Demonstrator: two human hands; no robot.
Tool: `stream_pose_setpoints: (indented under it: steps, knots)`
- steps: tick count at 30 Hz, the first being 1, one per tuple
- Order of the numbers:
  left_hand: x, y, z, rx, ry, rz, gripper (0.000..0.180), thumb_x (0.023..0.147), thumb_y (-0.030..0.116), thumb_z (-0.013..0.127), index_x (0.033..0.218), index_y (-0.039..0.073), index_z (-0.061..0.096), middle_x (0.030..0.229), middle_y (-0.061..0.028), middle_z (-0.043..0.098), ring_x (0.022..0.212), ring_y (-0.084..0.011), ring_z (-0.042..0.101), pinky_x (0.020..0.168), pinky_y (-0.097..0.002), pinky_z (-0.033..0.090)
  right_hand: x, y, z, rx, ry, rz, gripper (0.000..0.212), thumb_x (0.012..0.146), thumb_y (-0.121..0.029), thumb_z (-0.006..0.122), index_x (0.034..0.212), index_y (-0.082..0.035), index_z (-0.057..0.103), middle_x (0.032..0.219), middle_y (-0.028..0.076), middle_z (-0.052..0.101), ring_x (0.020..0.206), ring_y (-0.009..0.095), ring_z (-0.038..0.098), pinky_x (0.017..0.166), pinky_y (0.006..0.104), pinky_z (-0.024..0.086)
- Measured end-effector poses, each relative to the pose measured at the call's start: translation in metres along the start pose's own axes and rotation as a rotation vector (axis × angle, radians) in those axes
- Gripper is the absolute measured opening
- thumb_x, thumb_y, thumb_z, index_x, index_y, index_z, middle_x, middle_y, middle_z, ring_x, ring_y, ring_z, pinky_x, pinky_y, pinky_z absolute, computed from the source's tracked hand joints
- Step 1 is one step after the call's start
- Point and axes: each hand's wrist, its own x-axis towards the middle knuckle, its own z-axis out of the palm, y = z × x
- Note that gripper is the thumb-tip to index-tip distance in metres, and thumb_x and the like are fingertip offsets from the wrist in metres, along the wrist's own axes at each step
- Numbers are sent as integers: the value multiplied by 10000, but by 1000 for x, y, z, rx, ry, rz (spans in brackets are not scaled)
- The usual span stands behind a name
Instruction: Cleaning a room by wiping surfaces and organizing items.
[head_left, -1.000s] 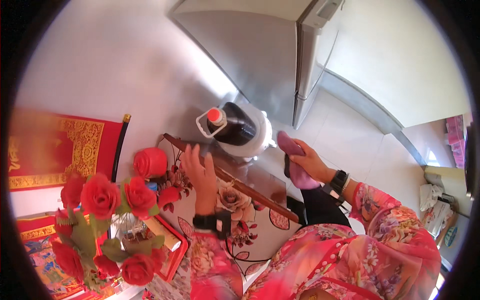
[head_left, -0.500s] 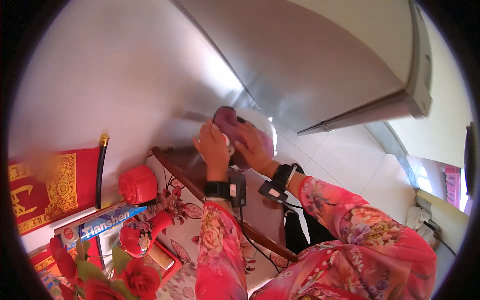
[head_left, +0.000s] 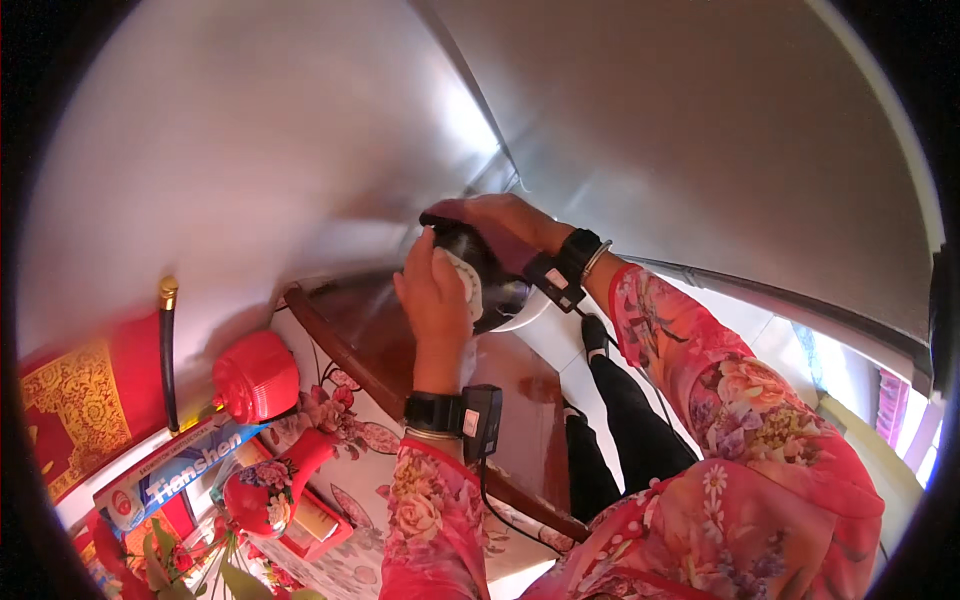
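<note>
My right hand [head_left: 520, 220] is bent over a purple cloth-like piece [head_left: 505, 250] with a dark edge, its fingers closed on it. Below the piece is a round white container [head_left: 530, 308] with a dark, glossy inside. My left hand [head_left: 435, 300] has its fingers stretched out, lying against a whitish, pattern-edged rounded thing [head_left: 466, 285] at the container's left side. Whether that thing belongs to the container, I cannot tell. Black straps with small boxes and metal bangles circle both wrists.
A brown wooden cabinet edge [head_left: 390, 365] runs beside my left arm. On its floral cover sit a red lidded pot [head_left: 255, 375], a red vase [head_left: 265, 490], a blue-white box [head_left: 180, 475] and artificial flowers. A large grey panel [head_left: 720, 140] stands close on the right.
My right hand has moved up and right, lifting the purple piece so the dark inside shows. My left hand stays beside the container. The view has shifted, and the grey panel fills more of the right.
</note>
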Motion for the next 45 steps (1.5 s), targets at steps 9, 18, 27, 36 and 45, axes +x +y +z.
stream_pose_setpoints:
  steps: [9, 18, 27, 36, 45]
  knots:
    - [-3, 13, 6, -192, 8, -24, 407, 938, 219, 387, 1189, -48, 565, 1143, -212, 605, 1068, -341, 559, 974, -402, 384, -44, 86, -2, 281, 503, 77, 448, 954, -322, 449, 1300, -43, 507, 1299, 89, 531, 1222, 241, 479, 1084, 334, 308]
    - [-8, 8, -10, -248, 10, -38, 444, 933, 217, 406, 1215, -108, 517, 1179, -251, 581, 1115, -323, 553, 965, -370, 409, -120, 64, 101, -552, 710, -342, 468, 984, -300, 360, 1331, 4, 439, 1419, 133, 384, 1336, 280, 316, 1137, 325, 193]
    - [-10, 16, -14, -141, 96, 34, 482, 926, 190, 437, 1326, -76, 399, 1215, -250, 555, 1143, -337, 530, 981, -381, 394, -66, -33, 65, -701, 535, -409, 341, 847, -94, 474, 1170, 2, 525, 1290, 214, 471, 1282, 365, 364, 1085, 399, 300]
    - [1, 9, -13, -132, 33, 47, 420, 919, 173, 412, 1285, -26, 468, 1264, -248, 513, 1195, -371, 476, 1035, -419, 337, 19, -47, 13, -572, -295, -457, 310, 864, -188, 558, 1151, -73, 527, 960, 174, 644, 895, 341, 627, 771, 431, 488]
    - [-2, 11, -11, -218, -19, -109, 396, 922, 161, 422, 1247, -49, 511, 1234, -204, 549, 1130, -283, 531, 991, -347, 382, -32, 6, 21, -131, 103, -193, 317, 892, -170, 560, 1178, -34, 550, 1140, 102, 597, 1057, 210, 558, 935, 334, 447]
